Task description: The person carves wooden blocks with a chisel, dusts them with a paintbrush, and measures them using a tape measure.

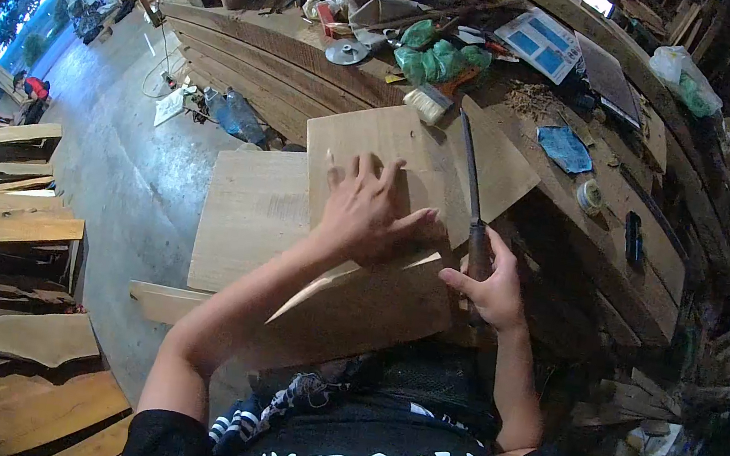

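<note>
My left hand (366, 205) lies palm down on a pale wooden board (363, 140), its fingers spread. My right hand (497, 287) is wrapped around the dark handle of a long, narrow file (470, 163), whose blade points up and away from me. The file is to the right of the board, above another flat wooden piece (505, 177). Beneath and to the left of the board is a second pale panel (244, 203). Nearer my body, a browner wooden piece (363, 315) is partly shaded.
A brush (427, 104) and green plastic bags (442, 61) lie beyond the boards on stacked planks. A blue cloth (564, 149), a tape roll (588, 197) and a black object (633, 237) are to the right. Planks (19, 335) line the left; a person (36, 88) is far off.
</note>
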`<state>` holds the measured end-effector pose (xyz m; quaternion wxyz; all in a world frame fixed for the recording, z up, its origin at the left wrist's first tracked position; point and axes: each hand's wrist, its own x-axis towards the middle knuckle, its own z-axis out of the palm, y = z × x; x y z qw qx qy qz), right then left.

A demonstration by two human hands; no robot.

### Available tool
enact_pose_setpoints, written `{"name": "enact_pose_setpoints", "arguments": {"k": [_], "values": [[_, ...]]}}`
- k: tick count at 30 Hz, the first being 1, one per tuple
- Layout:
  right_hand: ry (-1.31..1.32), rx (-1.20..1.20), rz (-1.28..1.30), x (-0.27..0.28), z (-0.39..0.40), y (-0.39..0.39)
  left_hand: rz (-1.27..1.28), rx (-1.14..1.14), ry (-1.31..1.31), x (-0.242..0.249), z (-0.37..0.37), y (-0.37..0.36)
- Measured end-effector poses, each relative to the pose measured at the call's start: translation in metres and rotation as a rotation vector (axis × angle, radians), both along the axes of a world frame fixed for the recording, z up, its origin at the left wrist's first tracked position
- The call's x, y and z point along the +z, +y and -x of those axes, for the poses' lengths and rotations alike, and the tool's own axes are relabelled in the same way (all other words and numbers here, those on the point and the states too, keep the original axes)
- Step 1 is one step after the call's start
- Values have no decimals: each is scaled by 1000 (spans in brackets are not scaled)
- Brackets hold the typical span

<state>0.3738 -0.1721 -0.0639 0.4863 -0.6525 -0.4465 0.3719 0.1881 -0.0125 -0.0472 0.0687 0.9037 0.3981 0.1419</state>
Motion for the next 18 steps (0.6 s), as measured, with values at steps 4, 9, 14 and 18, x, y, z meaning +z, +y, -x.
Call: {"name": "enact_pose_setpoints", "arguments": {"k": [4,9,14,18], "values": [[-18,-5,4,1,-1,0,21,-138,62,10,-1,21],[-10,-3,21,4,-1,-1,1,-413,49,23,17,50],[126,-10,32,11,1,1,-18,-51,27,19,21,19],[68,29,48,16,-3,9,-8,61,112,16,12,0]]}}
